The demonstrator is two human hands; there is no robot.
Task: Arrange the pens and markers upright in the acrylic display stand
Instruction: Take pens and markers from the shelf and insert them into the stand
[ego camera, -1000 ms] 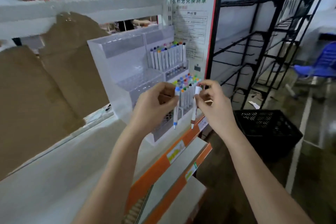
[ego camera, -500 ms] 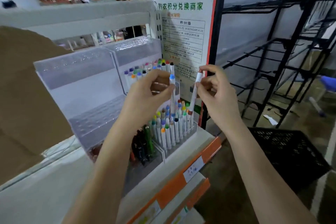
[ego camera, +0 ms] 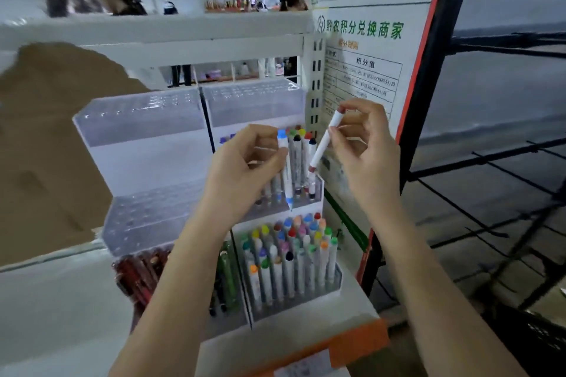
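Both hands have risen to the stand's [ego camera: 147, 144] middle tier. My left hand [ego camera: 245, 168] pinches a blue-capped marker [ego camera: 286, 174] upright; my right hand [ego camera: 364, 150] pinches a red-tipped marker [ego camera: 324, 141], tilted. Risk (judged): the tilted tip may knock the standing markers [ego camera: 301, 162] between my hands and miss its hole.
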